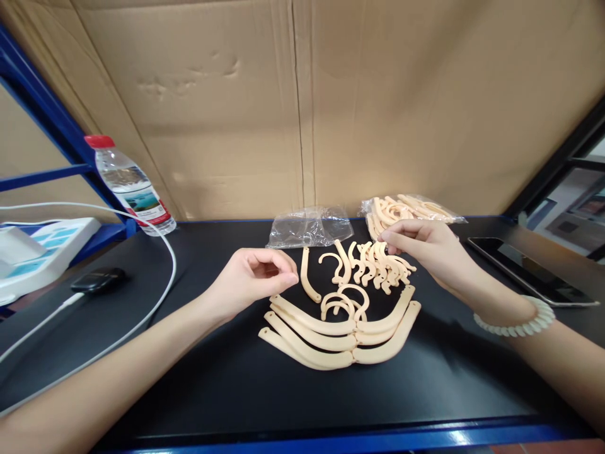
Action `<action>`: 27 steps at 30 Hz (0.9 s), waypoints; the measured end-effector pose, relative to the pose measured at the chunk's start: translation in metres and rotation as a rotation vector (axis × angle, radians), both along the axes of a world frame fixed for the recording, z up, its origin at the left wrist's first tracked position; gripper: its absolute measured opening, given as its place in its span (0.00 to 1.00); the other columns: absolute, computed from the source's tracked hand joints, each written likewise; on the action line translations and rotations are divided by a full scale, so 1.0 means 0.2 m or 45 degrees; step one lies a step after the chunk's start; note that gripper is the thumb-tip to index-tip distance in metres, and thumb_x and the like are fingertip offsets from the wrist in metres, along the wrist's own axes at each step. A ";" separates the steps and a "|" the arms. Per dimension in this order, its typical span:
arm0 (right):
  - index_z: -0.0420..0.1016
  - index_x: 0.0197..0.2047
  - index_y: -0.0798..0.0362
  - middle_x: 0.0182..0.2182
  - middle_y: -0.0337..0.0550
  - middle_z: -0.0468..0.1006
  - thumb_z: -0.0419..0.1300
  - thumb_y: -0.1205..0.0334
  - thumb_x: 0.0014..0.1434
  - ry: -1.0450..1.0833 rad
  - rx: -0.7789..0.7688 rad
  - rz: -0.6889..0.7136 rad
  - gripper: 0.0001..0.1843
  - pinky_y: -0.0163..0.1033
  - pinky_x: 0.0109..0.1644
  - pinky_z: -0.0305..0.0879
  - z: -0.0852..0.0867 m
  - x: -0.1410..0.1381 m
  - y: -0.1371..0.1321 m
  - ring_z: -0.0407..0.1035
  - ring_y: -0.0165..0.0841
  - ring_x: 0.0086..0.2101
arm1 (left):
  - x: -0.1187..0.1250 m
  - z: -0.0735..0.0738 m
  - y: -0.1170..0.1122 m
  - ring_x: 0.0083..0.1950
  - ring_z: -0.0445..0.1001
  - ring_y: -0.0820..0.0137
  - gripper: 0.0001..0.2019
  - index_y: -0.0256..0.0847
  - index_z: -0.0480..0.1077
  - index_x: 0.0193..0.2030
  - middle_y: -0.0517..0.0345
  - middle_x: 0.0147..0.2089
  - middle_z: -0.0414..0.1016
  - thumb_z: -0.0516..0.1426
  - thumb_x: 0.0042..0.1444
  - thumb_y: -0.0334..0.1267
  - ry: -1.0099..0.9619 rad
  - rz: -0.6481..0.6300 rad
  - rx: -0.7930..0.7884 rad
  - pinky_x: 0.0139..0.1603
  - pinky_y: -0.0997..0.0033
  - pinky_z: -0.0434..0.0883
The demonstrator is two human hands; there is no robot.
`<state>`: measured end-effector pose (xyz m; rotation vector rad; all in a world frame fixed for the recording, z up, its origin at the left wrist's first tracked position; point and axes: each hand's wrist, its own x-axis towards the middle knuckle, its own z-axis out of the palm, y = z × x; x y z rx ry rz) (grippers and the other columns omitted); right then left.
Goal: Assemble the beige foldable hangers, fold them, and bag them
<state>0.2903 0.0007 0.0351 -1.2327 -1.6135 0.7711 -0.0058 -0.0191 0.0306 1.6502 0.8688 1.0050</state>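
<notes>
Before a cardboard backdrop (227, 94), a black tabletop (227, 403) holds pale curved parts between two bare hands. The left hand (253, 277), thumb and fingertips drawn together around nothing that shows, is the nearer to a lone curved strip (304, 271), just beside it at three o'clock, long axis running roughly twelve to five. The right hand (428, 244), fingers curled, has small wavy pieces (379, 255) at its eight o'clock; whether it pinches one, I cannot tell.
</notes>
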 end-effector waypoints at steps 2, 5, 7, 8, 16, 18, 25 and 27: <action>0.77 0.26 0.51 0.22 0.40 0.74 0.64 0.53 0.52 -0.014 0.013 -0.003 0.11 0.38 0.31 0.62 0.00 0.00 0.00 0.66 0.31 0.26 | 0.00 0.00 0.00 0.32 0.69 0.75 0.07 0.37 0.73 0.24 0.59 0.30 0.74 0.65 0.49 0.34 0.013 0.021 0.006 0.33 0.77 0.66; 0.76 0.26 0.52 0.22 0.40 0.74 0.64 0.53 0.52 -0.040 0.011 0.022 0.11 0.36 0.28 0.61 -0.01 -0.01 0.00 0.66 0.30 0.25 | 0.00 0.01 0.01 0.35 0.70 0.74 0.08 0.37 0.73 0.25 0.60 0.32 0.74 0.65 0.50 0.36 0.060 0.082 0.016 0.38 0.76 0.68; 0.76 0.26 0.52 0.23 0.40 0.75 0.64 0.53 0.52 -0.086 0.008 0.057 0.11 0.36 0.28 0.62 -0.01 -0.02 0.00 0.67 0.30 0.25 | 0.00 0.01 0.01 0.36 0.69 0.74 0.08 0.37 0.73 0.26 0.60 0.32 0.74 0.64 0.52 0.38 0.101 0.122 0.025 0.39 0.76 0.67; 0.76 0.27 0.52 0.23 0.40 0.76 0.63 0.53 0.53 -0.120 0.008 0.072 0.11 0.36 0.28 0.62 -0.02 -0.03 0.00 0.67 0.30 0.25 | 0.00 0.01 0.01 0.36 0.69 0.74 0.08 0.38 0.73 0.27 0.60 0.33 0.74 0.64 0.52 0.39 0.124 0.134 0.027 0.39 0.76 0.67; 0.77 0.29 0.53 0.27 0.42 0.79 0.58 0.56 0.56 -0.427 0.103 0.139 0.12 0.37 0.31 0.62 -0.04 -0.05 0.00 0.68 0.32 0.27 | 0.01 0.00 0.02 0.33 0.65 0.74 0.11 0.37 0.71 0.30 0.59 0.33 0.70 0.61 0.55 0.44 0.190 0.171 0.085 0.36 0.74 0.64; 0.77 0.29 0.53 0.28 0.41 0.79 0.58 0.58 0.57 -0.487 0.115 0.183 0.11 0.37 0.33 0.62 -0.03 -0.06 0.00 0.69 0.32 0.28 | 0.01 0.00 0.03 0.34 0.65 0.73 0.11 0.37 0.70 0.30 0.59 0.34 0.70 0.60 0.55 0.44 0.189 0.157 0.101 0.37 0.74 0.64; 0.78 0.30 0.54 0.25 0.40 0.78 0.56 0.65 0.57 -0.804 0.178 0.391 0.10 0.35 0.32 0.62 0.00 -0.17 0.10 0.70 0.30 0.27 | -0.02 -0.02 0.07 0.35 0.67 0.71 0.11 0.37 0.70 0.33 0.58 0.35 0.71 0.56 0.59 0.44 0.352 0.110 0.226 0.39 0.71 0.68; 0.78 0.28 0.55 0.24 0.41 0.78 0.57 0.66 0.56 -0.933 0.191 0.464 0.09 0.35 0.30 0.62 0.01 -0.22 0.13 0.69 0.30 0.26 | -0.04 -0.04 0.09 0.37 0.69 0.70 0.10 0.37 0.70 0.36 0.56 0.36 0.72 0.53 0.61 0.42 0.476 0.104 0.339 0.40 0.69 0.69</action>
